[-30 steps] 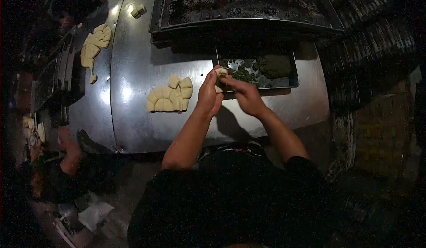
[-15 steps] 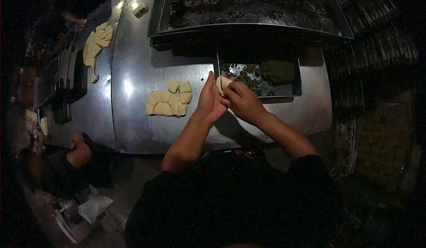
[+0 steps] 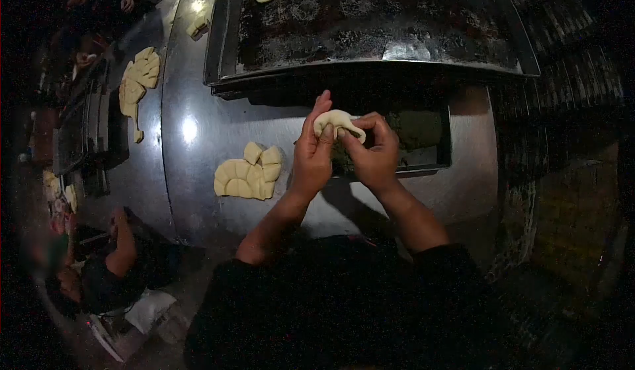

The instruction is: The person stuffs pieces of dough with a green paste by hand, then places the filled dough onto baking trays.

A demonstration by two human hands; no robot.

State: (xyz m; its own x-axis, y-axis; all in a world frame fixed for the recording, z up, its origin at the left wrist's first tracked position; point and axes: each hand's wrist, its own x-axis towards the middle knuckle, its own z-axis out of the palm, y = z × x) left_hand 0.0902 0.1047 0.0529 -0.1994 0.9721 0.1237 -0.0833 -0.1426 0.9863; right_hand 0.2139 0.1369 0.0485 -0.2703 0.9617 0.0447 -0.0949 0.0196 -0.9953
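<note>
Both hands have risen from beside the filling tray; left hand and right hand now pinch a dough piece between fingertips. Cut dough pieces lie left of them on the desk.

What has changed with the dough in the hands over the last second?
Both hands, left hand and right hand, kept hold of the dough piece, which now looks stretched out wider between the fingertips. The cut dough pile and the filling tray stayed put.
</note>
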